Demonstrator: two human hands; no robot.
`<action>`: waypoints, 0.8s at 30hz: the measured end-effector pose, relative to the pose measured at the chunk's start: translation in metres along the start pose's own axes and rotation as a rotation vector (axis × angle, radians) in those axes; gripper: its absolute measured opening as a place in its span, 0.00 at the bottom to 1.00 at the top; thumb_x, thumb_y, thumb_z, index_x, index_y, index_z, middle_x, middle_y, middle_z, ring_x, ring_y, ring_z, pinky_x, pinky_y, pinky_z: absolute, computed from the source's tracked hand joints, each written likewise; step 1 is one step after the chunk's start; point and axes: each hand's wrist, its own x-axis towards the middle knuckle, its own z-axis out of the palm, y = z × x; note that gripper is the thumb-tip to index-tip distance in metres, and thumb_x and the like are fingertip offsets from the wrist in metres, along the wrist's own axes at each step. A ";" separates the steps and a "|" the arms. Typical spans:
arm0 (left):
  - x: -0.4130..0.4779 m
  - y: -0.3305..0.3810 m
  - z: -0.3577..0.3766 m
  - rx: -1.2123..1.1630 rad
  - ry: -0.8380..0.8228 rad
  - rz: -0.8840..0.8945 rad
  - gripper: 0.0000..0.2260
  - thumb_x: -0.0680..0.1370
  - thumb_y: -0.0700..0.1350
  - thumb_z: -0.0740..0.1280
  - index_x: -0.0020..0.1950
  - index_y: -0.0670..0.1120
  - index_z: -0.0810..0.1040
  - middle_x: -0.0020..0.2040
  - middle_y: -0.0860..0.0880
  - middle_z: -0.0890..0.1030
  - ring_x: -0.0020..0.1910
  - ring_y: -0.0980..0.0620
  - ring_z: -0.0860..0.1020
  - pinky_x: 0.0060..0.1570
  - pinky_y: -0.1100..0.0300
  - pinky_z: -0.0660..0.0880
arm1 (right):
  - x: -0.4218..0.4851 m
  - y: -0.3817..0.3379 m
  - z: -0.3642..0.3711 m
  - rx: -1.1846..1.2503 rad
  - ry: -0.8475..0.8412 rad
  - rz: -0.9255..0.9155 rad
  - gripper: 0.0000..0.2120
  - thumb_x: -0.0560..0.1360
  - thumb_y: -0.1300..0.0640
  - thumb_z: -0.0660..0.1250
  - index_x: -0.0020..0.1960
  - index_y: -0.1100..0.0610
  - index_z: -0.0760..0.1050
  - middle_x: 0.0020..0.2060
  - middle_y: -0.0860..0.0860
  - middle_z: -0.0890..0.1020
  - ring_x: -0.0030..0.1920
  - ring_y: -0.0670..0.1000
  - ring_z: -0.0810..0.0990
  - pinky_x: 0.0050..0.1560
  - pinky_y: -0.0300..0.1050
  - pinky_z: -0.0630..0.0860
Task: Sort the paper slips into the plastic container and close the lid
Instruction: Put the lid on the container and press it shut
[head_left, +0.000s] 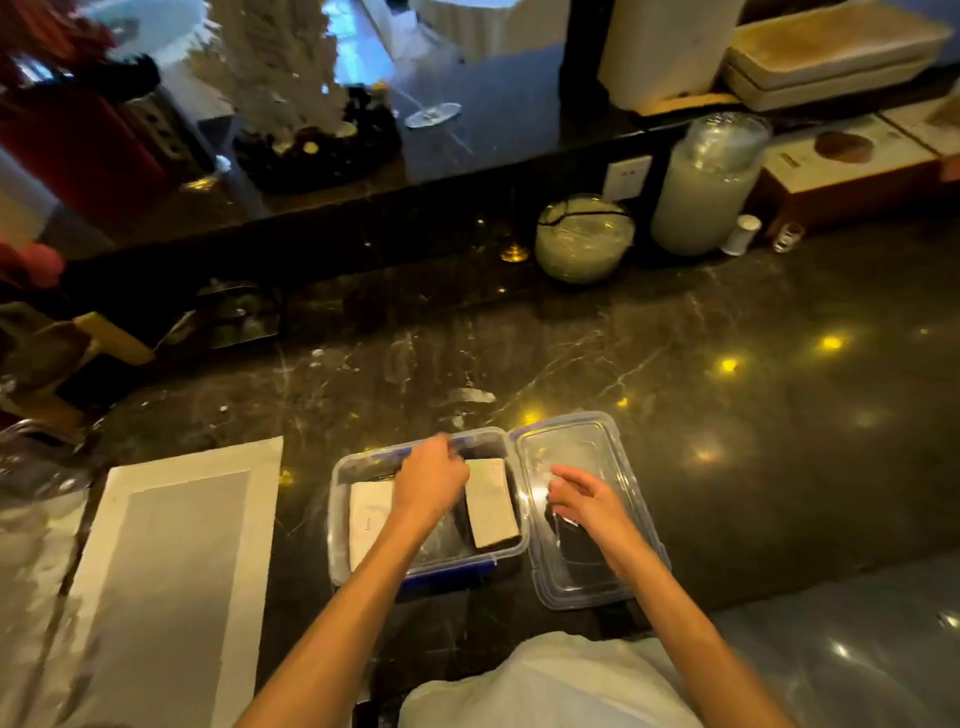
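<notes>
A clear plastic container (340, 470) with blue clips stands on the dark marble counter just in front of me. Inside it lie two stacks of pale paper slips, one at the left (368, 514) and one at the right (491, 501). My left hand (431, 480) reaches into the container between the stacks, fingers curled and blurred; what it grips is not clear. The clear lid (587, 447) lies flat to the right of the container. My right hand (587, 501) hovers over the lid with fingers spread above a small dark object (576, 545).
A white-bordered grey mat (176, 561) lies to the left of the container. At the counter's back stand a wrapped stack of clear bowls (584, 239), a tall stack of plastic cups (706, 187) and cardboard boxes (852, 166). Clutter fills the left edge.
</notes>
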 end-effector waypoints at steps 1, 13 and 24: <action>0.007 0.014 0.002 0.008 0.014 0.065 0.15 0.79 0.44 0.60 0.65 0.46 0.77 0.60 0.42 0.81 0.59 0.40 0.78 0.59 0.47 0.75 | -0.003 0.003 -0.011 -0.004 0.051 0.002 0.12 0.78 0.60 0.66 0.61 0.61 0.77 0.57 0.63 0.81 0.53 0.55 0.81 0.54 0.46 0.80; 0.069 0.096 0.094 0.630 -0.386 0.390 0.39 0.70 0.56 0.75 0.74 0.45 0.60 0.71 0.41 0.65 0.70 0.39 0.64 0.66 0.42 0.66 | -0.042 0.064 -0.083 -0.788 0.264 0.101 0.41 0.63 0.46 0.79 0.69 0.50 0.64 0.61 0.55 0.68 0.61 0.60 0.74 0.62 0.54 0.73; 0.092 0.131 0.088 0.331 -0.167 0.459 0.29 0.73 0.55 0.71 0.71 0.49 0.66 0.67 0.43 0.66 0.65 0.41 0.65 0.64 0.47 0.65 | -0.014 0.060 -0.094 -0.242 0.623 0.129 0.33 0.69 0.65 0.75 0.70 0.53 0.69 0.58 0.62 0.77 0.51 0.58 0.81 0.62 0.56 0.76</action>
